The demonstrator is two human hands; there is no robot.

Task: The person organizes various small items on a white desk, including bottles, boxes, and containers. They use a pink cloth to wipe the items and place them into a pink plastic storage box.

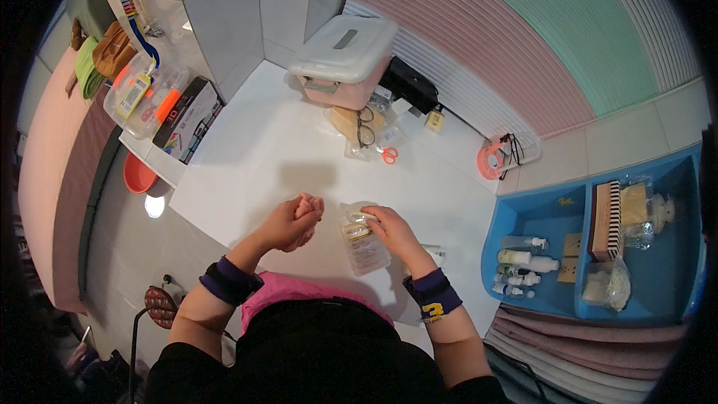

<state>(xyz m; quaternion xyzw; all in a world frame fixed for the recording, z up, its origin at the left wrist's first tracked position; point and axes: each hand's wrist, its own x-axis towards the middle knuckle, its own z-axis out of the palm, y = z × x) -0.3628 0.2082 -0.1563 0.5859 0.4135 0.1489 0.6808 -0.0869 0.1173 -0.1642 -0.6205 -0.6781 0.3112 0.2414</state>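
Note:
My right hand (395, 230) pinches the upper right edge of a clear plastic packet (366, 253), which has pale print and something yellowish inside near its top. The packet is over the white table's near edge, in front of my body. Left of it, my left hand (296, 223) is raised above the table with its fingers curled closed. Whatever lies inside those fingers, if anything, is hidden. A dark wristband sits on each of my wrists.
Farther back on the white table (247, 150) are a lidded storage box (344, 52), eyeglasses (366, 127) on plastic bags and orange-handled scissors (390, 155). A blue divided tray (546, 217) with several small bottles stands at right. At left is a marker box (187, 120).

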